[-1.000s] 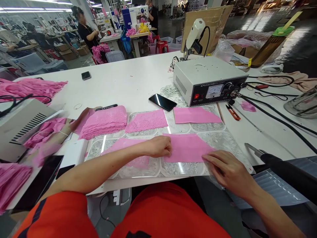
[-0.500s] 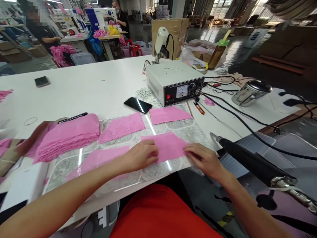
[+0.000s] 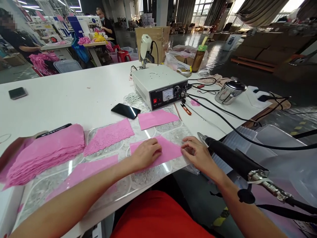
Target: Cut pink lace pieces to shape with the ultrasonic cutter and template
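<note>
At the table's [image 3: 61, 96] near edge, the left hand [image 3: 147, 153] rests palm down, fingers curled, on a pink panel [image 3: 168, 148]; the right hand [image 3: 196, 152] is half curled at the panel's pointed end, and from where I stand I can't tell whether either pinches the cloth. I'd call the step in hand laying the panel flat on the mat [image 3: 174, 134]; the next move, I judge, calls for a steady left hand and light fingertips, as thin cloth could ruck. With that panel as the dial's centre and twelve straight ahead, a plain piece [image 3: 158, 119] lies at twelve, a lacy piece [image 3: 111, 135] at ten, a stack [image 3: 49, 148] with a pen [image 3: 54, 130] at nine. Farther out, a phone [image 3: 125, 111] sits at eleven, a control box [image 3: 158, 79] at twelve, snips [image 3: 186, 109] at one, a jug [image 3: 230, 92] at two, a black-handled tool [image 3: 230, 157] at three. Across the room, a co-worker [image 3: 107, 28] sits by a sewing machine [image 3: 85, 24] at eleven.
</note>
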The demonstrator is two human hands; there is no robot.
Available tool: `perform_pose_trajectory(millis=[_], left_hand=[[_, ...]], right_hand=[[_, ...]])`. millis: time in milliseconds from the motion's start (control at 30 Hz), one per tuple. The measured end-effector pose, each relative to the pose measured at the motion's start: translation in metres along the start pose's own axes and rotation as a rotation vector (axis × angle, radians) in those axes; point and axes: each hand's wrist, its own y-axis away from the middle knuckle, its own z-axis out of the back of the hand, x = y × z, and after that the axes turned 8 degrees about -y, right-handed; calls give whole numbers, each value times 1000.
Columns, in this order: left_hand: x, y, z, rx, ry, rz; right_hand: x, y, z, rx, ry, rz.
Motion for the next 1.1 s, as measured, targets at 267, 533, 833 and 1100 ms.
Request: perform_pose_trajectory(millis=[267, 533, 833, 1100], left_hand=[[-2, 0, 3, -16, -2, -11], [-1, -1, 2, -15, 0, -9], [-1, -1, 0, -8, -3, -5], [0, -1, -1, -20, -1, -11]], right_hand=[[6, -11, 1, 105, 4, -19], [6, -9, -2, 118, 39, 22], [5, -10, -1, 83, 49, 28], [6, -13, -4, 99, 47, 35]])
